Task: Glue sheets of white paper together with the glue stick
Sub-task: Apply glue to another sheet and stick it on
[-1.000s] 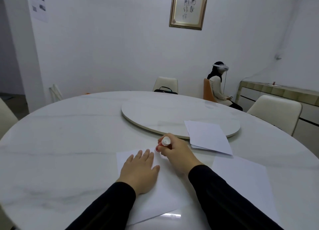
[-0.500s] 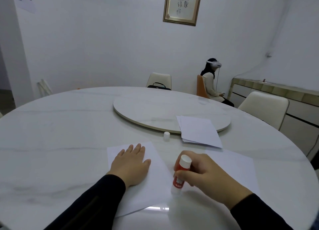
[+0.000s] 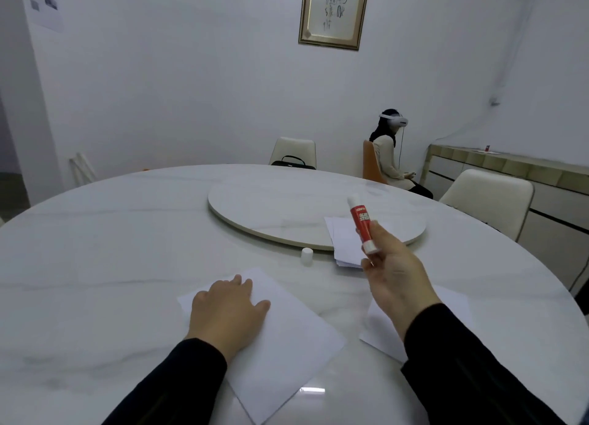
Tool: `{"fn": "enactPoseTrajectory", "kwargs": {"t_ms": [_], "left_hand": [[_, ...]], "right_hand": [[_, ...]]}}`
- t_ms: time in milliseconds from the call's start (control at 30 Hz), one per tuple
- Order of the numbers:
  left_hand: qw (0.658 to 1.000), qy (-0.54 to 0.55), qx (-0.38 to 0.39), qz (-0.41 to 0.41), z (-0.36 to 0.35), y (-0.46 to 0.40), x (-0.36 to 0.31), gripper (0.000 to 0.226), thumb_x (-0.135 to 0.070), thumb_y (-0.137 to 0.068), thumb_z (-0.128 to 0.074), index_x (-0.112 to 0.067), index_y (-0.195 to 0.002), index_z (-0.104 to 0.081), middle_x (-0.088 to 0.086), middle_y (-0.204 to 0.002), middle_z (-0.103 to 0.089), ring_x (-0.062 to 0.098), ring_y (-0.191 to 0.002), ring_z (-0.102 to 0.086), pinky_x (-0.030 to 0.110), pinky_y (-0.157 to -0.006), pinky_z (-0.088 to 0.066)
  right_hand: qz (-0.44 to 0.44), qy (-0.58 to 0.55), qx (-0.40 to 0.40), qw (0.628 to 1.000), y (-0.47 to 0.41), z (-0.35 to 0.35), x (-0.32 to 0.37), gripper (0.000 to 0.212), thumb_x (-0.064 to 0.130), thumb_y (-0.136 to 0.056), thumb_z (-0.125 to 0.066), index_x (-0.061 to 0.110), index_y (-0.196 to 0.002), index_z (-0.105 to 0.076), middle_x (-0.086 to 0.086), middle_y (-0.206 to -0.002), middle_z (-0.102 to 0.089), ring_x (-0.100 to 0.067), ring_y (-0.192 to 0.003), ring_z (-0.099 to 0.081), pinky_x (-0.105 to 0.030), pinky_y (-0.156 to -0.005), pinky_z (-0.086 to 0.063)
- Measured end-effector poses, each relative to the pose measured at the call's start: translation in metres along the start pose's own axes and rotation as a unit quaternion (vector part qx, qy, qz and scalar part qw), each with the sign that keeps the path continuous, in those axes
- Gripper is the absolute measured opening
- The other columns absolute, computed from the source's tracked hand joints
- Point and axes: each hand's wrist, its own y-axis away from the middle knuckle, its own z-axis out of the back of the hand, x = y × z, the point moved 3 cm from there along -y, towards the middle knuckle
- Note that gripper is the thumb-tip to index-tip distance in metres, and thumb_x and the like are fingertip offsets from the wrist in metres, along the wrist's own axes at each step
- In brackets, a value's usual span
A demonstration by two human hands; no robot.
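Glue stick [image 3: 362, 226] is up, uncapped, pinched at its base by the right hand [image 3: 395, 274]; the left hand [image 3: 228, 310], fingers together, flat, pins the sheet [image 3: 287, 345] ready for glue.

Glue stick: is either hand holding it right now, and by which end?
Yes. The right hand pinches the glue stick at its white bottom end, open tip up. The left hand holds nothing and rests flat on a paper sheet.

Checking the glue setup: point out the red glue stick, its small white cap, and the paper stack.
red glue stick [image 3: 360, 223], head view, red label
small white cap [image 3: 306, 255], head view, side
paper stack [image 3: 345, 243], head view, top sheet
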Motion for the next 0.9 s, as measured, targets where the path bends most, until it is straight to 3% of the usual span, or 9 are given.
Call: {"fn": "enactPoseTrajectory", "kwargs": {"t_ms": [100,167,267,400,500,667,767,833,900], "left_hand": [[1.0,-0.016,-0.015,0.014,0.0,0.002,0.001,0.049,-0.051,-0.091,-0.03,-0.023,-0.128,-0.048,-0.004,-0.141,-0.044,0.02,-0.129,-0.038,0.037,-0.103,-0.029],[0.999,-0.024,-0.026,0.02,-0.001,0.002,-0.001,0.048,-0.051,-0.091,-0.028,-0.022,-0.123,-0.05,-0.005,-0.136,-0.048,0.019,-0.126,-0.04,0.037,-0.101,-0.029],[0.998,-0.031,-0.045,0.032,0.001,0.003,-0.002,0.043,-0.048,-0.092,-0.029,-0.023,-0.115,-0.055,-0.004,-0.132,-0.051,0.018,-0.123,-0.042,0.037,-0.1,-0.027],[0.996,-0.039,-0.063,0.053,0.006,0.004,0.001,0.039,-0.049,-0.089,-0.033,-0.025,-0.104,-0.06,-0.005,-0.116,-0.056,0.016,-0.115,-0.045,0.041,-0.103,-0.023],[0.995,0.001,-0.098,0.02,0.007,0.003,0.0,0.037,-0.049,-0.087,-0.04,-0.028,-0.113,-0.056,-0.008,-0.123,-0.051,0.014,-0.121,-0.041,0.039,-0.104,-0.019],[0.97,0.129,-0.074,-0.193,0.005,0.005,-0.012,0.029,-0.046,-0.087,-0.047,-0.035,-0.109,-0.063,-0.022,-0.131,-0.049,-0.005,-0.127,-0.036,0.019,-0.096,-0.013],[0.973,0.133,-0.061,-0.179,0.004,0.004,-0.008,0.028,-0.043,-0.089,-0.049,-0.036,-0.112,-0.062,-0.023,-0.128,-0.054,0.0,-0.124,-0.043,0.022,-0.102,-0.026],[0.982,0.103,-0.063,-0.148,0.004,0.004,-0.006,0.032,-0.043,-0.09,-0.045,-0.037,-0.118,-0.058,-0.022,-0.131,-0.052,0.005,-0.126,-0.043,0.027,-0.103,-0.031],[0.988,0.073,-0.073,-0.114,0.005,0.003,-0.005,0.034,-0.042,-0.091,-0.041,-0.037,-0.122,-0.056,-0.018,-0.133,-0.052,0.009,-0.125,-0.044,0.031,-0.102,-0.033]], "right_hand": [[0.012,0.022,-0.006,1.0,-0.017,0.0,-0.019,0.031,0.011,-0.082,-0.071,0.008,-0.113,-0.063,-0.005,-0.095,-0.07,-0.017,-0.08,-0.062,-0.026,-0.071,-0.048],[0.051,0.156,-0.011,0.986,-0.026,0.001,-0.028,0.036,0.008,-0.08,-0.073,0.008,-0.114,-0.063,-0.007,-0.101,-0.071,-0.02,-0.086,-0.066,-0.032,-0.075,-0.053],[0.127,0.395,-0.026,0.909,-0.034,-0.004,-0.032,0.029,0.011,-0.076,-0.074,0.017,-0.102,-0.062,0.001,-0.101,-0.069,-0.012,-0.084,-0.064,-0.027,-0.077,-0.052],[0.137,0.512,0.01,0.848,-0.04,-0.011,-0.045,0.026,0.013,-0.073,-0.078,0.017,-0.094,-0.062,0.007,-0.085,-0.065,-0.008,-0.079,-0.061,-0.016,-0.063,-0.04],[0.143,0.534,-0.003,0.834,-0.046,-0.014,-0.052,0.027,0.018,-0.071,-0.081,0.019,-0.089,-0.06,0.013,-0.079,-0.062,-0.014,-0.085,-0.062,-0.022,-0.072,-0.042],[0.179,0.511,-0.021,0.841,-0.037,-0.013,-0.047,0.054,0.031,-0.065,-0.085,0.02,-0.111,-0.06,0.006,-0.095,-0.062,-0.015,-0.091,-0.06,-0.021,-0.066,-0.041],[0.199,0.501,-0.049,0.841,-0.02,-0.003,-0.012,0.049,0.042,-0.07,-0.079,0.017,-0.108,-0.062,0.002,-0.093,-0.062,-0.013,-0.086,-0.058,-0.022,-0.066,-0.041],[0.117,0.589,0.008,0.8,-0.005,0.013,0.015,0.05,0.04,-0.07,-0.08,0.017,-0.112,-0.063,0.002,-0.101,-0.064,-0.01,-0.087,-0.057,-0.021,-0.067,-0.041],[-0.018,0.738,0.076,0.67,0.017,0.038,0.033,0.072,0.046,-0.066,-0.081,0.022,-0.129,-0.055,0.004,-0.129,-0.056,-0.013,-0.11,-0.055,-0.023,-0.082,-0.043]]}}
